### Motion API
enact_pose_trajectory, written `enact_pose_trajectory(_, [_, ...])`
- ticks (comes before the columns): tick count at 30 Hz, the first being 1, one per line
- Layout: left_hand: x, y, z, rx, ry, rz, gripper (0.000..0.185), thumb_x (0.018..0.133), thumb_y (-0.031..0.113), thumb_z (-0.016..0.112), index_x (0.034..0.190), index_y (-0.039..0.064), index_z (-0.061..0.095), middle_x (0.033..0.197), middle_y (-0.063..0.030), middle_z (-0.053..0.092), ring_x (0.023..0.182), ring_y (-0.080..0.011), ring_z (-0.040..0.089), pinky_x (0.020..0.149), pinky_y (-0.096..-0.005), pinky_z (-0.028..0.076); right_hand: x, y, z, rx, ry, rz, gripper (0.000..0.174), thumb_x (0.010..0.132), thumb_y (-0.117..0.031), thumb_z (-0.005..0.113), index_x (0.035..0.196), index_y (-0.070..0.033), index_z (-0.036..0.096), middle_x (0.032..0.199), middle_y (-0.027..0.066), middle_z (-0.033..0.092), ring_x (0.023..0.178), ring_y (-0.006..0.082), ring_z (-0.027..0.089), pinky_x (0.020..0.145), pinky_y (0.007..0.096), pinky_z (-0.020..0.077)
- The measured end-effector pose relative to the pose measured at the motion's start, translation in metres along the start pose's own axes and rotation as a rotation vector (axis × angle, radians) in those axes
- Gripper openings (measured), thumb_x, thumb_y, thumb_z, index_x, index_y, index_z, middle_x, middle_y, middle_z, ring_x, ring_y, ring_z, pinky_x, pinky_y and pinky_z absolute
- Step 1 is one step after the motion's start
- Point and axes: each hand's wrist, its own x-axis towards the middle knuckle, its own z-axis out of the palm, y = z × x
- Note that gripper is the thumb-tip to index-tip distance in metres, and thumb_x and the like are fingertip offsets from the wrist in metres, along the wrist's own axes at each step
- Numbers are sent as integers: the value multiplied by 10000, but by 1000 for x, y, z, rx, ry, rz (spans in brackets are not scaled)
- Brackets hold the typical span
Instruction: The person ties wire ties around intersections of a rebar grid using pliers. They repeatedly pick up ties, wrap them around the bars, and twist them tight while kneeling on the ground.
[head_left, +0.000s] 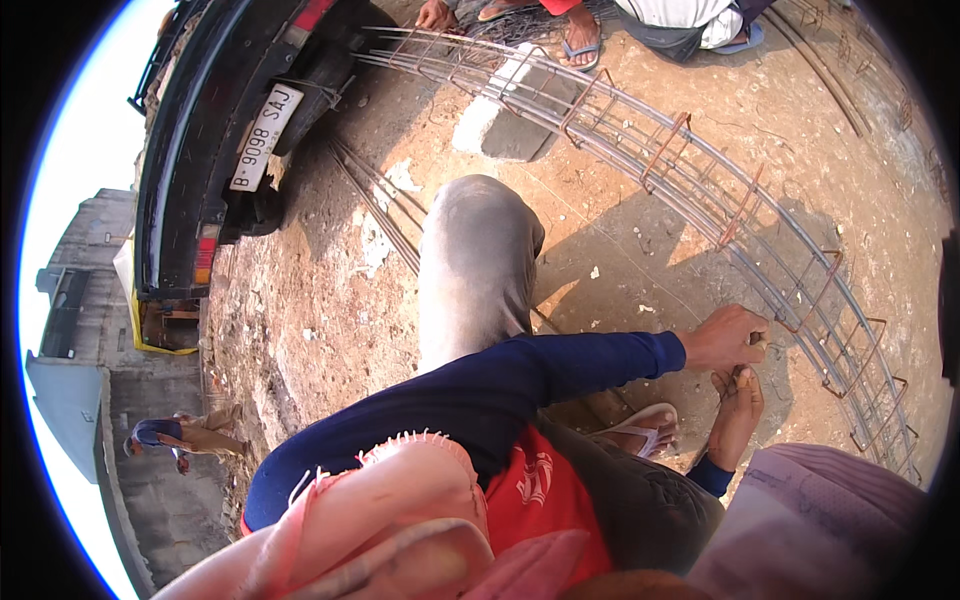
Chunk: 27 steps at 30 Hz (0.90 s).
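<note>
My left hand (726, 337), in a navy sleeve, is curled with its fingertips bent inward. Just below it, my right hand (739, 411) is raised with thumb and fingers near the left fingertips. A small dark thing shows between the hands; it is too small to name, and which hand holds it is unclear. Beside both hands curves a long steel rebar cage (652, 176) with rusty stirrups (739, 206). Its near part runs down along the right side. My knee in grey trousers (480, 247) and a sandalled foot (652, 433) are beside the arms.
A concrete block (525, 112) lies under the cage's far part. A black truck's rear (180, 172) stands at upper left. Loose steel bars (379, 206) lie on the dirt. Other people's feet (583, 41) and a hand (436, 15) appear at the top; a person (184, 435) walks at far left.
</note>
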Motion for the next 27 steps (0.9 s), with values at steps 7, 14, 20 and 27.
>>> enact_pose_trajectory(7, [-7,11,-20,94,73,-11,257,829,293,748,939,61,732,882,-165,726,840,-392,703,761,-494,536,30,19,0,404,-255,169,126,1083,-185,629,1158,-84,631,1023,42,676,839,156,646,696,309,492])
enact_pose_trajectory(14, [-11,25,-22,226,167,128,292,795,274,771,959,37,724,826,-183,719,818,-401,708,723,-487,531,20,-19,6,-112,-155,49,100,1085,-135,604,1089,-56,666,920,20,668,727,91,599,611,226,420])
enact_pose_trajectory(20, [-8,52,-38,375,182,-103,203,855,228,699,985,76,735,910,-183,742,856,-400,706,782,-494,544,13,-19,8,-373,21,-173,106,1051,-77,604,1030,-3,676,863,35,667,643,88,584,566,239,456])
enact_pose_trajectory(27, [22,68,-76,531,177,321,205,886,210,702,1046,84,714,1005,-142,708,1017,-382,638,880,-494,507,18,-22,14,-741,198,-338,77,966,-72,648,1002,-14,686,803,122,681,661,227,649,623,357,512])
